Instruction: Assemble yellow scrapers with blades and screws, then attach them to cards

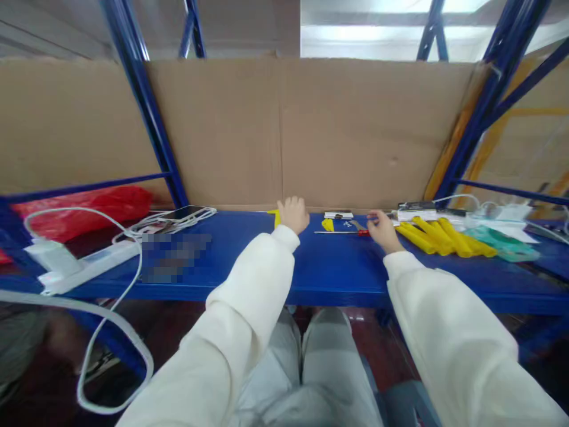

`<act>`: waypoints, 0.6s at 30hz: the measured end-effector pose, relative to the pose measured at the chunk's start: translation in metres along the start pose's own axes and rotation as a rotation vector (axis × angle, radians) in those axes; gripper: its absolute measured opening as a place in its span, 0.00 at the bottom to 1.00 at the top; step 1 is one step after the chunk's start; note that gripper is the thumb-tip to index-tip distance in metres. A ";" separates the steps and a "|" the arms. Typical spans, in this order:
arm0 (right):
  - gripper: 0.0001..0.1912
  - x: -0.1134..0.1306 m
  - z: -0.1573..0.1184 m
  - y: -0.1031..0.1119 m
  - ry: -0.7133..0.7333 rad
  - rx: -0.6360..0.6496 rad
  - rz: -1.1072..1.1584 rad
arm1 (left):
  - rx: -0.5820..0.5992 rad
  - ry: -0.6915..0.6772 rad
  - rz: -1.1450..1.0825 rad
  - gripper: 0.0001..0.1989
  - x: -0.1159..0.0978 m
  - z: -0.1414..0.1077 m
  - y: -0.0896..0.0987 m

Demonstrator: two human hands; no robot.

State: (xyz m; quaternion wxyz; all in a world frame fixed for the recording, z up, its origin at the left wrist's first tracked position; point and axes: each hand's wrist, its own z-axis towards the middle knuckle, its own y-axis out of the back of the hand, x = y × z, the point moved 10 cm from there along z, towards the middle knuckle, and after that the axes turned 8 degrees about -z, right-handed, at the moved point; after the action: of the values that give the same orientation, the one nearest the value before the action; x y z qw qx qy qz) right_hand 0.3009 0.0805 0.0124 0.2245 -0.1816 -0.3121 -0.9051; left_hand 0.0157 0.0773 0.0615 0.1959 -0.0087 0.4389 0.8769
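Note:
My left hand (293, 214) is closed at the back of the blue shelf, its fingers wrapped round a yellow piece (276, 218) that mostly hides behind it. Further right, my right hand (383, 231) hovers with thumb and fingertips curled in a pinch; anything between them is too small to make out. Just left of it lies a screwdriver (363, 233) with a red handle and a long thin shaft. Behind the shaft are a small yellow part (328, 225), several tiny pale bits (347, 224) and a white-and-black object (338, 215).
Several yellow tube-like pieces (438, 237) lie at the right beside a green plastic bag (507, 243). A white power strip (91, 267) and looping cables occupy the left, before a red bag (89, 210). Cardboard (280, 130) walls the back between blue posts.

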 end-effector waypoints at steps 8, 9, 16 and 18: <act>0.12 -0.011 0.001 -0.005 -0.051 0.057 0.008 | 0.141 0.349 -0.078 0.19 0.085 -0.023 -0.030; 0.12 -0.012 0.001 -0.005 -0.061 0.066 0.000 | 0.189 0.414 -0.081 0.20 0.091 -0.027 -0.038; 0.12 -0.014 0.001 -0.007 -0.052 0.081 -0.001 | 0.199 0.468 -0.084 0.24 0.092 -0.034 -0.049; 0.12 -0.013 0.002 -0.007 -0.031 0.076 0.008 | 0.188 0.461 -0.084 0.24 0.093 -0.034 -0.048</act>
State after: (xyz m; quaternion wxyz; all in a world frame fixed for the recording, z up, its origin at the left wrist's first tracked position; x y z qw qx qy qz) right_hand 0.3086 0.0905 0.0040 0.2302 -0.1881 -0.3488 -0.8888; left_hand -0.0582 0.1085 -0.0137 0.1267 -0.2086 0.5506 0.7983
